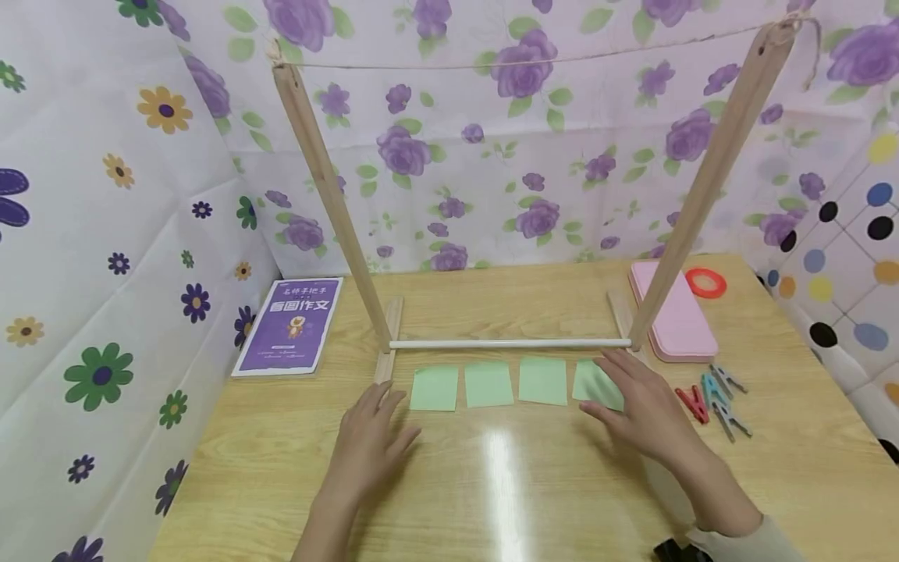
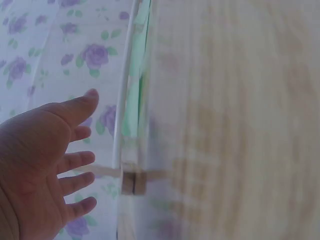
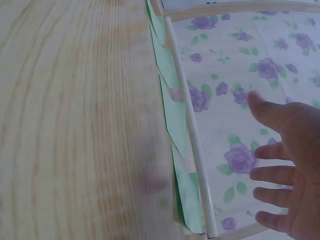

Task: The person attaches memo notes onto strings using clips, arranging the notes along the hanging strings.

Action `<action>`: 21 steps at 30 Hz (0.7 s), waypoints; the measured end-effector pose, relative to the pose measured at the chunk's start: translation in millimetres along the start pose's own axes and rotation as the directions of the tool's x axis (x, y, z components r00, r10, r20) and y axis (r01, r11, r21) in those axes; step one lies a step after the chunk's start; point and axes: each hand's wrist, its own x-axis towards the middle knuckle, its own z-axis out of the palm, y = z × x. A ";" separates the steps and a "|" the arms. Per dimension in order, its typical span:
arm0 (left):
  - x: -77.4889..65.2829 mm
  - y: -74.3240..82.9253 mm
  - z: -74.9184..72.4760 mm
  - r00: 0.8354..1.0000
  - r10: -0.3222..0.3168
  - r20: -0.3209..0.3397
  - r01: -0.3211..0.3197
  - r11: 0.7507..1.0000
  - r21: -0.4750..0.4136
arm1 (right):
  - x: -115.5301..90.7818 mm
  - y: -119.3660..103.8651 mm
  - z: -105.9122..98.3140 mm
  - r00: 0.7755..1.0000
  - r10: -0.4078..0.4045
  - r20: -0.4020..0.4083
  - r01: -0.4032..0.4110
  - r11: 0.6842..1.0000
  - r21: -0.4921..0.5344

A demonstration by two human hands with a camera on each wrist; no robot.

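Several pale green paper squares [image 1: 489, 384] lie in a row on the table, in front of a white rod [image 1: 509, 343]. The rod joins the feet of two wooden posts [image 1: 330, 187], whose tops carry a thin string [image 1: 492, 66]. At the row's left end, my left hand [image 1: 367, 445] holds nothing, its fingers apart. My right hand [image 1: 642, 402] hovers over the rightmost square [image 1: 587, 382] and partly hides it, fingers spread in the right wrist view. Right of this hand lie a red clothespin [image 1: 694, 406], a blue clothespin [image 1: 711, 388] and grey clothespins [image 1: 730, 419].
A purple book [image 1: 291, 328] lies at the table's left. Behind the right post are a pink case [image 1: 681, 320] and a red ring [image 1: 705, 294]. A black object [image 1: 677, 552] shows at the bottom edge. Patterned cloth [image 1: 421, 211] hangs behind and at both sides.
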 end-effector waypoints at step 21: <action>0.8 12.3 12.0 0.999 0.045 -0.031 -0.043 0.996 0.072 | -16.2 9.7 -9.5 0.988 0.139 -0.072 -0.149 0.977 -0.155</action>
